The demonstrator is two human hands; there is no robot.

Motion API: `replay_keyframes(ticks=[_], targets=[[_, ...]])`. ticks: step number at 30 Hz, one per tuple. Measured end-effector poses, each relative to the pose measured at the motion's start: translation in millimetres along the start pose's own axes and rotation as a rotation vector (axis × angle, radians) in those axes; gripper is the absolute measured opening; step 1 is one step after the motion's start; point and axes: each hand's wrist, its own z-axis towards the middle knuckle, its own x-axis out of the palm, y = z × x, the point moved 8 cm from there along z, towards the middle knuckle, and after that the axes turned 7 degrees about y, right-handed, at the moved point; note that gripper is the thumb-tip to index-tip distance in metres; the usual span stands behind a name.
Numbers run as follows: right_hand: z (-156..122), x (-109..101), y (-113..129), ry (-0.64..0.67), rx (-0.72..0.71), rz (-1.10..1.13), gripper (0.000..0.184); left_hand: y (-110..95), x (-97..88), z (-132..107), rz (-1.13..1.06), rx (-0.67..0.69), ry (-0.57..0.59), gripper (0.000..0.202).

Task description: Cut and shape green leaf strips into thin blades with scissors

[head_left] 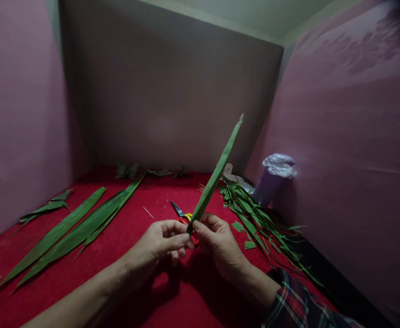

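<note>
A long narrow green leaf point(216, 175) rises between my hands, tilted to the upper right with its pale tip on top. My left hand point(167, 239) pinches its lower end between thumb and fingers. Just above that, my right hand point(216, 239) grips the leaf with the thumb across its face. Behind the hands lies a pair of scissors point(178, 209) with dark blades and red and yellow handles, partly covered by the fingers and leaf. A thin wooden stick point(148, 212) rests on the cloth left of the scissors.
Several long leaves point(80, 228) lie on the red cloth point(131, 273) at left. A heap of leaf strips point(254, 214) is at right, near a purple container point(271, 182) topped with clear plastic. Folded leaf pieces point(54, 204) lie far left. Pink walls point(357, 159) flank the table.
</note>
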Motion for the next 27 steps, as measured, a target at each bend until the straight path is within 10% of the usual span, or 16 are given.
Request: replay_keyframes(ticks=[27], targets=[[-2.1,-5.7,3.8,-0.069,-0.048,-0.141,0.023,-6.2,-8.9,-7.6,-0.106,-0.011,-0.177,0.016]])
